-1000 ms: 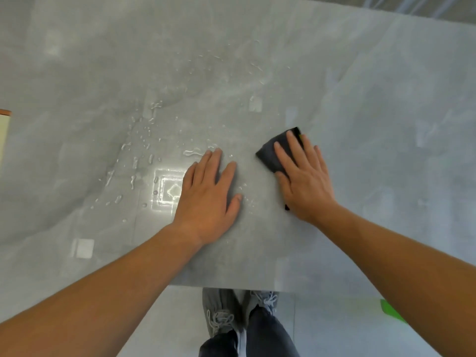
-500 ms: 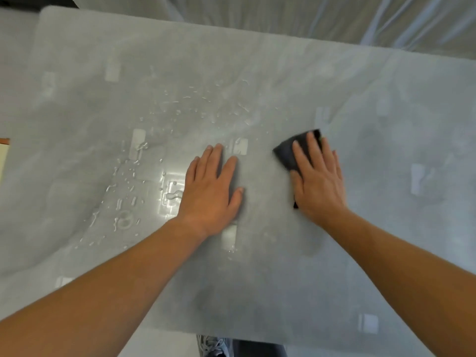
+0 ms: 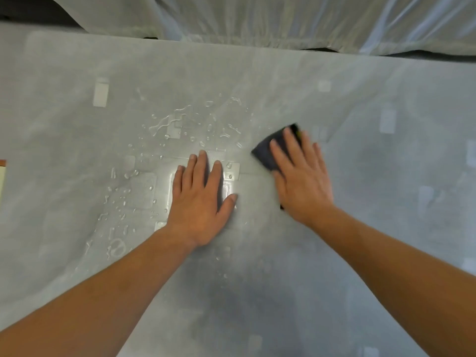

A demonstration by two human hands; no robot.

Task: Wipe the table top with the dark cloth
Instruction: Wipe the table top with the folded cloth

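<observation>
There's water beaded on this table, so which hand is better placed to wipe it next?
Right. The right hand presses the dark cloth flat, just beside the droplets; the left hand rests bare on the table.

Pale draped sheeting [image 3: 257, 19] at twelve o'clock; brown-rimmed cream panel [image 3: 2, 181], cropped, at nine o'clock; water droplets [image 3: 160, 124] toward ten.

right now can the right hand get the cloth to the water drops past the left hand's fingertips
Probably yes. The right hand presses the dark cloth flat beside the water drops, with bare table top between; the left hand lies nearer the person, off that path.
</observation>
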